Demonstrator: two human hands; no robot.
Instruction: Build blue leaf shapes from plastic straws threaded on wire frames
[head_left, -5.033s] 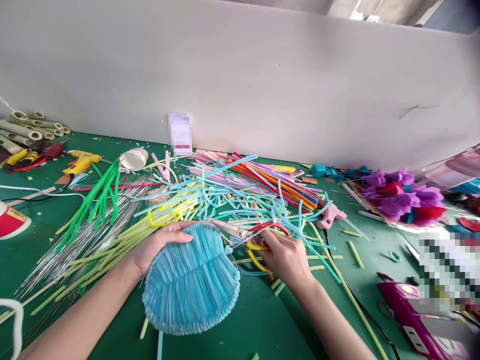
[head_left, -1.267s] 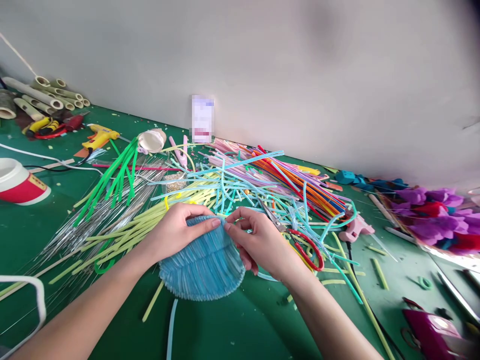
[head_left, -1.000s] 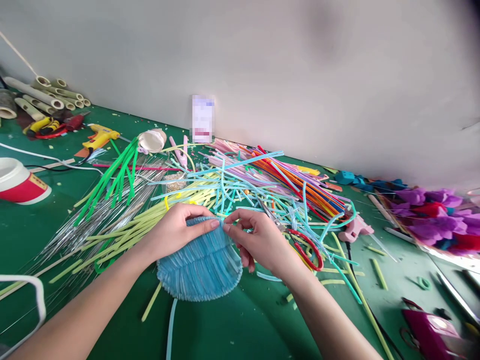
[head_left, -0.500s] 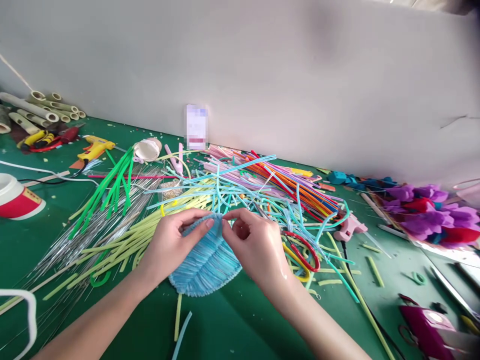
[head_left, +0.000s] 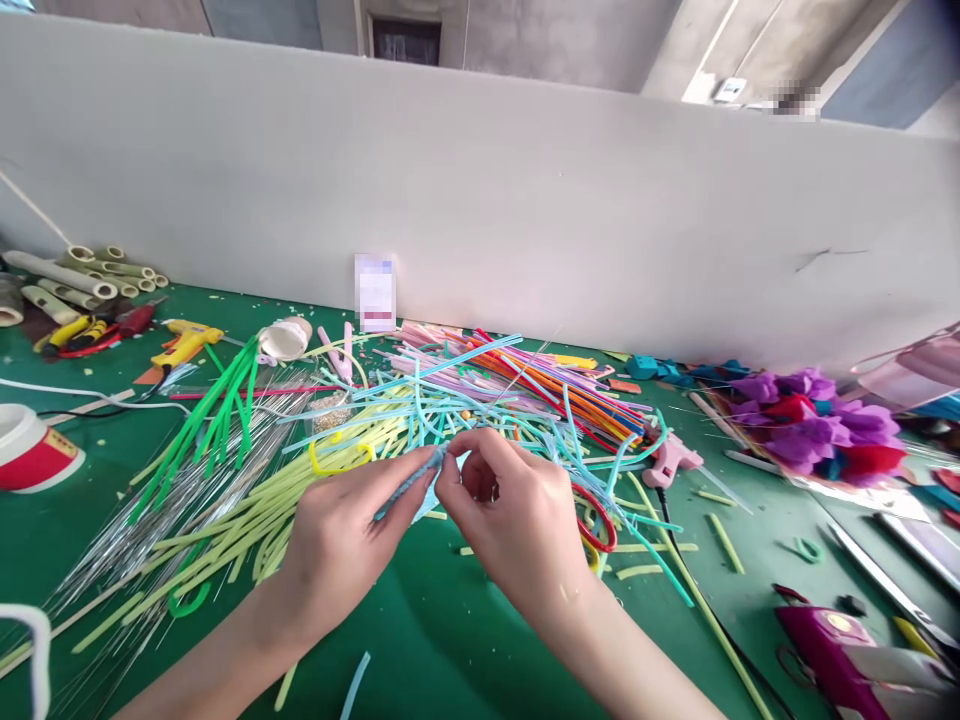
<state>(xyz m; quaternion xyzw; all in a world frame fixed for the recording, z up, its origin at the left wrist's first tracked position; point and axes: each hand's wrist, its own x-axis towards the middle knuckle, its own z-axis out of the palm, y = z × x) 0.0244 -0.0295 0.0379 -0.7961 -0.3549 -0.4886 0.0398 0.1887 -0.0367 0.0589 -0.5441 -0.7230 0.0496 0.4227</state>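
Between the thumb and fingers of my left hand (head_left: 337, 535) is a blue pipe-cleaner leaf (head_left: 409, 485), turned nearly edge-on so little of it shows. My right hand (head_left: 521, 515) pinches at the leaf's upper tip, fingertips pressed together and almost touching the left ones. Whatever fine part lies in that pinch is too small to make out. Just behind both hands spreads a pile of light blue pipe cleaners (head_left: 420, 395). Scissors with red and yellow handles (head_left: 600, 520) lie partly hidden beside my right wrist.
Yellow-green pipe cleaners (head_left: 247, 500), silver wires (head_left: 112, 560) and a red-white cup (head_left: 37, 450) lie left. A yellow glue gun (head_left: 184, 343) is further back; a pink one (head_left: 673, 458) sits right. Purple flowers (head_left: 817, 420) are far right. A pale partition (head_left: 480, 200) stands behind.
The leaf has tilted from showing its broad ribbed face to nearly edge-on. Both hands stay together at its tip. My view has tipped upward, showing more above the partition.
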